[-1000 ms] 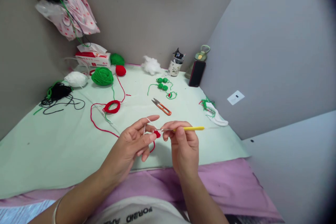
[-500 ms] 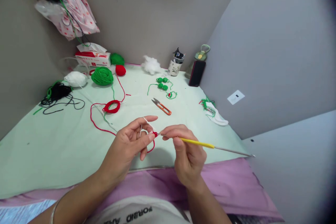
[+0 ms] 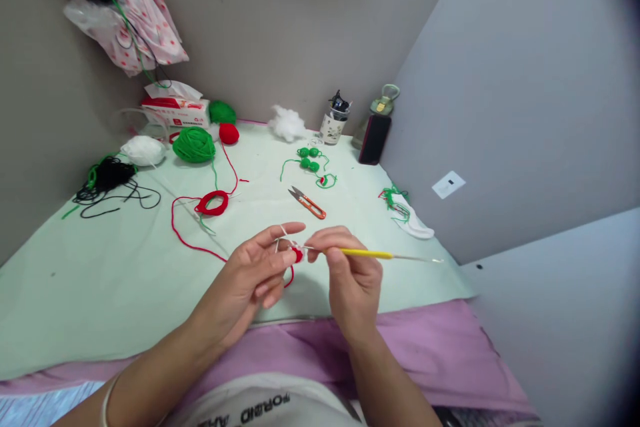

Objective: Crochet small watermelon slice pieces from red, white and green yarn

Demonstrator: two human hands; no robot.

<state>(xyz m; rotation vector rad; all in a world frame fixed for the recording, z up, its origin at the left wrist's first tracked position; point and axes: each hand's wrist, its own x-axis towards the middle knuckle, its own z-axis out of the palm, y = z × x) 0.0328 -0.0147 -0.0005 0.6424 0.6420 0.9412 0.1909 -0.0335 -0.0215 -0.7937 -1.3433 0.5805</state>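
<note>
Between the thumb and fingers of my left hand (image 3: 255, 270) is a small red and white crochet piece (image 3: 297, 254). White yarn runs up over my raised left index finger, and a red strand hangs below the piece. My right hand (image 3: 353, 277) grips a crochet hook (image 3: 367, 253) by its yellow handle. The hook's working tip is at the piece, its exact place in the stitches too small to tell. The metal far end points right. Beyond my hands lie orange-handled thread snips (image 3: 307, 203).
Green yarn (image 3: 194, 145), white yarn (image 3: 143, 151), black yarn (image 3: 107, 175) and a red yarn ring (image 3: 213, 203) lie left. Small green crocheted balls (image 3: 309, 164), white stuffing (image 3: 287, 124), a cup (image 3: 334, 127) and a phone (image 3: 375, 139) are farther back. Walls border the table.
My right hand has shifted slightly left and up, and the hook has swung closer to level. The piece in my left hand has turned, showing more white at its edge.
</note>
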